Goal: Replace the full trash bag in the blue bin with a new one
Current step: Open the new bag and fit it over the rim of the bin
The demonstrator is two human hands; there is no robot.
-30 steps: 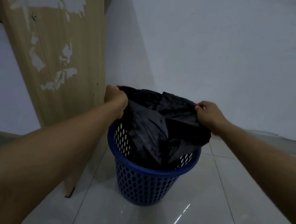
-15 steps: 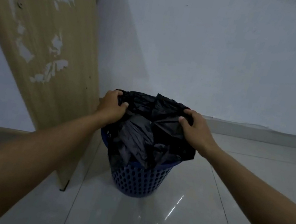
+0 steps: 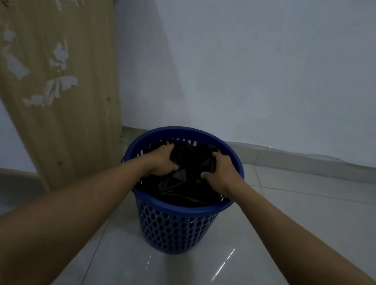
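bin [image 3: 175, 228]: blue plastic, round, narrowing toward its base, wall pierced with rows of oval holes, smooth thick rim; it stands upright on the floor, just toward 6 o'clock from the middle of my view
bag [image 3: 175, 189]: thin black plastic, crumpled and shiny, lying inside the bin below the rim; it is bunched into a lump between my hands and lies flatter toward 6 o'clock
left hand [image 3: 163, 160]: inside the bin at the bag's 9 o'clock side, my fingers curled into the plastic and grasping it
right hand [image 3: 220, 171]: at the bag's 3 o'clock side, my fingers and thumb clenched round the bunched plastic
board [image 3: 53, 73]: wood-grain panel at the bin's 10 o'clock, with ragged pale patches, its foot just beside the bin
floor [image 3: 267, 227]: glossy pale tiles with thin grout lines
wall [image 3: 266, 68]: plain and pale at 12 o'clock, with a low skirting [image 3: 313, 164] along its base
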